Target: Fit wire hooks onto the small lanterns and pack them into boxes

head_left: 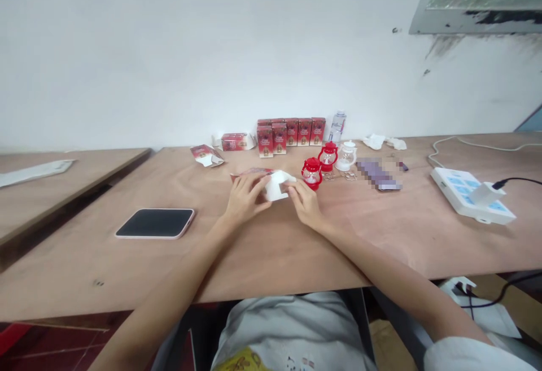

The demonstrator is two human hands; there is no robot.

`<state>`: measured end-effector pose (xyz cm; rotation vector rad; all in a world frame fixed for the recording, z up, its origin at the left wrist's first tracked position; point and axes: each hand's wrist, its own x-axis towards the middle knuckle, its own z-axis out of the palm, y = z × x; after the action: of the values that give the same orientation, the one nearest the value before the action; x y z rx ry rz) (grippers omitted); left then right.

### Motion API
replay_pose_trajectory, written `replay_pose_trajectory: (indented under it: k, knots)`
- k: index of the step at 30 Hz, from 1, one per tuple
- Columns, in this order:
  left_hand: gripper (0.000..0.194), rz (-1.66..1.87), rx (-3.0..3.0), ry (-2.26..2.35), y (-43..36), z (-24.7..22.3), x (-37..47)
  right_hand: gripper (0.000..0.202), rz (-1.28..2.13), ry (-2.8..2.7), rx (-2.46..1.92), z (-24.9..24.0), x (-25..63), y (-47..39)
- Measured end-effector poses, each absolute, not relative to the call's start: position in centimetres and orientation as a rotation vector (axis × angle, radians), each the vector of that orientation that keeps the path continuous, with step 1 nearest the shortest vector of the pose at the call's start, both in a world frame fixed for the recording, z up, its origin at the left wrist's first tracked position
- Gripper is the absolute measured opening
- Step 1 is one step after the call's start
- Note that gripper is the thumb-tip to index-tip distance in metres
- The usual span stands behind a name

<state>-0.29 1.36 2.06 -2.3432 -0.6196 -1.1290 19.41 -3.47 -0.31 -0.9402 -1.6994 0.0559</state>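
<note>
A small cardboard box [275, 187] lies on its side between my hands, its white open end and flaps turned toward me and a strip of red printing showing behind. My left hand [245, 196] is closed around its left side. With fingers pinched, my right hand [305, 201] grips a flap at the right of the opening. Just beyond the right hand stands a red mini lantern [312, 173]. Another red lantern [328, 156] and a white lantern [346, 156] are behind it, with small metal rings [349, 176] nearby. Whatever is inside the box is hidden.
Several closed red boxes [291, 132] stand against the wall beside a water bottle [337, 126]. Two opened boxes [237, 142] lie left of them. A phone [155, 223] rests at left. At right are a blurred purple item [377, 173] and a power strip [455, 186] with cables.
</note>
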Motion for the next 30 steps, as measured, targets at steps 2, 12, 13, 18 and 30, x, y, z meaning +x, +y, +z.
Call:
replay_pose_trajectory:
  k: [2,12,13,18,30]
  knots:
    - [0.053,-1.118,-2.346,-0.565,1.5,2.1,-0.3,0.026,0.097,-1.656,-0.971,-0.2,19.6,-3.3]
    - [0.041,-1.066,-2.367,-0.374,2.6,1.6,-0.8,0.037,0.162,-1.776,-0.912,-0.4,19.9,-2.8]
    - [0.04,-1.062,-2.363,-0.363,2.6,1.7,-0.8,0.041,0.2,-1.787,-0.917,-0.5,19.8,-2.8]
    - [0.031,-1.037,-2.404,-0.376,2.4,1.8,-0.9,0.037,0.286,-1.743,-0.965,-0.5,19.7,-2.7]
    - [0.051,-1.257,-2.324,-0.531,0.1,2.4,0.4,0.027,0.648,-1.416,-0.747,0.2,18.1,-4.2]
